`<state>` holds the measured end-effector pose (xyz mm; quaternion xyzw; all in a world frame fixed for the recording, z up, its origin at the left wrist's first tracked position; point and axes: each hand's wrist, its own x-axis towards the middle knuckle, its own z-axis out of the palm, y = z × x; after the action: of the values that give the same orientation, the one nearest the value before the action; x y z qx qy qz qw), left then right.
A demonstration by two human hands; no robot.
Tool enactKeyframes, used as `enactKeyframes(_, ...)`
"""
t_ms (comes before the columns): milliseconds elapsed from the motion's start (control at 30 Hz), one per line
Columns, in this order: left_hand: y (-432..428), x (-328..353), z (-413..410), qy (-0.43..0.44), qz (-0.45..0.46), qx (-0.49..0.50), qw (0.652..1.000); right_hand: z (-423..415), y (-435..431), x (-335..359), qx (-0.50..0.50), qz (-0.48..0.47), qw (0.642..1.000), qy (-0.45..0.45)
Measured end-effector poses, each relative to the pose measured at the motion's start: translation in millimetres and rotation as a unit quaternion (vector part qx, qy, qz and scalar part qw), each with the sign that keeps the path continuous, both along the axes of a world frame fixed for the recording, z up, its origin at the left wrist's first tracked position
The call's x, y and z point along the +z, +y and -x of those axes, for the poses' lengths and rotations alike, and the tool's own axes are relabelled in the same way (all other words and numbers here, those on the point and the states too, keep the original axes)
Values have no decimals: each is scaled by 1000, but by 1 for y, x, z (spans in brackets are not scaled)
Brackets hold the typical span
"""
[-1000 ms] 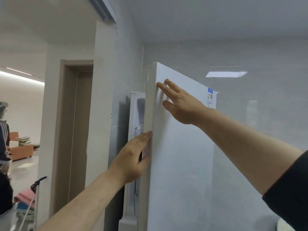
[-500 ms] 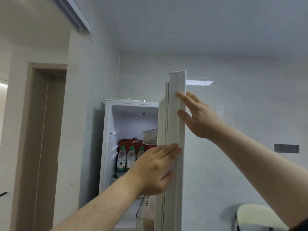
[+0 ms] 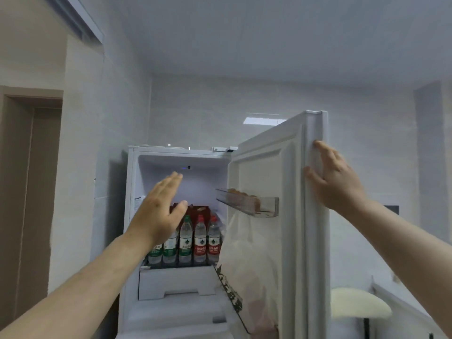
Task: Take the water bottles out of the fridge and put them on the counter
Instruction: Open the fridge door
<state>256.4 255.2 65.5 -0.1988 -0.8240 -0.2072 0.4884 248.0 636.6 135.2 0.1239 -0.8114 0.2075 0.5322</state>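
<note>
Bottles (image 3: 186,241) of water, five in view, upright in a tight row on a shelf inside the open fridge (image 3: 129,192), side by side and touching: green labels on the three at the left, red labels on the two at the right, the two leftmost partly hidden behind the left hand (image 3: 159,211). Just behind the row, a red carton (image 3: 201,211); just below the shelf, a white drawer (image 3: 176,282), closed. Both hands released, neither grasping anything. Left hand raised in the air in front of the fridge opening, fingers straight and together, thumb apart, above and in front of the bottles, not touching them. Right hand (image 3: 335,177) flat against the outer edge of the fridge door (image 3: 261,172), fingers straight and pointing up, thumb spread. Door swung wide to the right, inner side toward the camera. On that inner side, a clear door bin (image 3: 269,207) with small brownish rounded things inside, too blurred to name; under the bin, a pale plastic bag (image 3: 247,265), contents not readable. Pale grey tiled wall (image 3: 195,113) behind and beside the fridge. Far left, a brown doorway (image 3: 24,192). Lower right, beyond the door, a pale rounded object (image 3: 357,304), kind not clear.
</note>
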Motion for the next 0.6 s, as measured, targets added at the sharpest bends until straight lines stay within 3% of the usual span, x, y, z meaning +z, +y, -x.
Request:
enactKeyframes(333,-28,0,15,-15,-26,32,999,27,20,-12,-118,107,986,-48)
enactKeyframes(600,-25,3,24,-18,-23,34,999,41,19,-12,-176,110,978,-10)
